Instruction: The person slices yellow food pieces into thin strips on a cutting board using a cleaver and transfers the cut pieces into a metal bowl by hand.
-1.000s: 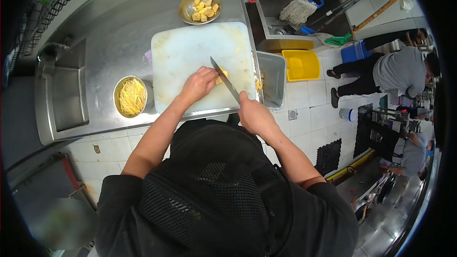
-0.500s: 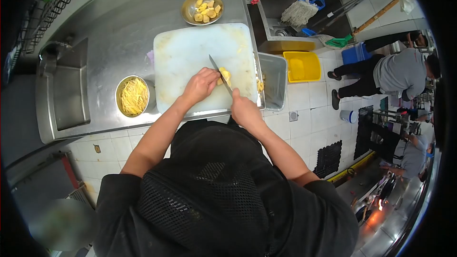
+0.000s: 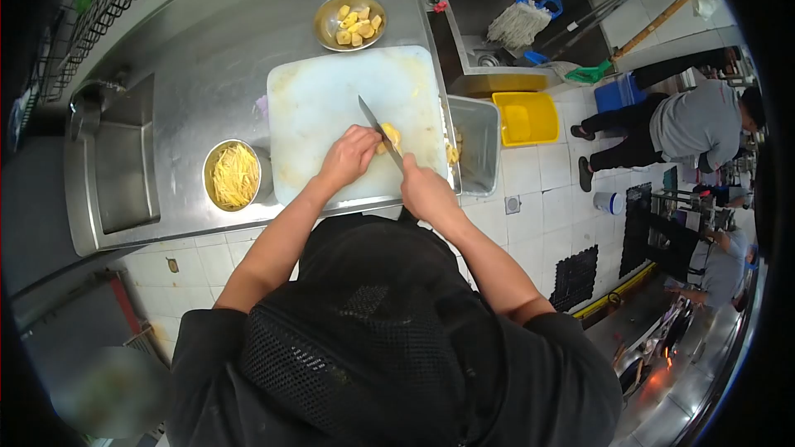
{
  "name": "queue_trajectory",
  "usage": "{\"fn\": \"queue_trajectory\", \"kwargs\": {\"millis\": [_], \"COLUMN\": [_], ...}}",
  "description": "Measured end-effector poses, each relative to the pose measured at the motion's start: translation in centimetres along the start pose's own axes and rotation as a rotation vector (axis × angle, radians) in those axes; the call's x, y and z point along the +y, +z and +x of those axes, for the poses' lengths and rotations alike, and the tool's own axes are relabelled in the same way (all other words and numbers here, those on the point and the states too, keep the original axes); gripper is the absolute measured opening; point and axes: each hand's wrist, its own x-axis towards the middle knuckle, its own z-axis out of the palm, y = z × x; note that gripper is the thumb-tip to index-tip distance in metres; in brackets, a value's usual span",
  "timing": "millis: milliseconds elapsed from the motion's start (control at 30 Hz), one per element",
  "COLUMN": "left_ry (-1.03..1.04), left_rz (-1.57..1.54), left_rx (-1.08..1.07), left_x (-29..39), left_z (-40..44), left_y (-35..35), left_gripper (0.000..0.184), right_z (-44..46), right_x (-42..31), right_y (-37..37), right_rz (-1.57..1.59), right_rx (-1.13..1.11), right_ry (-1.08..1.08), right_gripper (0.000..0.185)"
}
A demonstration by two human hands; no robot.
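Note:
In my right hand (image 3: 428, 192) is the handle of a kitchen knife (image 3: 370, 117), its blade slanting up and left over the white cutting board (image 3: 319, 91). My left hand (image 3: 351, 155) has its fingers curled against the blade's left side, pressing a small yellow piece that looks like ginger (image 3: 383, 147). More cut ginger (image 3: 392, 132) lies just right of the blade. Left of the board, a round metal container (image 3: 208, 190) holds thin yellow shreds (image 3: 235, 175). Beyond the board's far edge, a metal bowl (image 3: 323, 18) contains several peeled chunks (image 3: 359, 29).
A grey bin (image 3: 482, 145) stands against the counter's right edge, with a yellow tub (image 3: 527, 118) beside it. Mops (image 3: 520, 23) rest in the sink at upper right. On the left is another sink (image 3: 124, 157). Co-workers (image 3: 696, 126) stand at right, near a flame (image 3: 669, 362).
The knife tip has swung slightly left, and both hands remain at the same part of the board. The whole view has shifted a little.

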Motion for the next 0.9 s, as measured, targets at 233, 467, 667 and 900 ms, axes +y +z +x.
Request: {"fn": "queue_trajectory", "kwargs": {"millis": [233, 467, 667, 900], "left_ry": [-0.022, -0.098, -0.087, -0.082], "left_rz": [-0.015, -0.103, -0.026, -0.048], "left_rx": [0.057, 0.107, 0.091, 0.107], "left_x": [0.3, 0.0, -0.1, -0.1], "left_z": [-0.2, -1.3, -1.1, -1.1], "left_y": [0.3, 1.4, 1.4, 1.3], "left_gripper": [0.015, 0.016, 0.017, 0.017], "right_z": [1.8, -0.5, -2.3, -0.3], "right_x": [0.9, -0.5, 0.3, -0.5], "right_y": [2.8, -0.7, -0.4, -0.4], "right_rz": [0.0, -0.042, -0.073, -0.018], "right_rx": [0.026, -0.033, -0.123, -0.005], "right_ry": [-0.001, 0.003, 0.053, 0.008], "right_gripper": [0.029, 0.029, 0.024, 0.022]}}
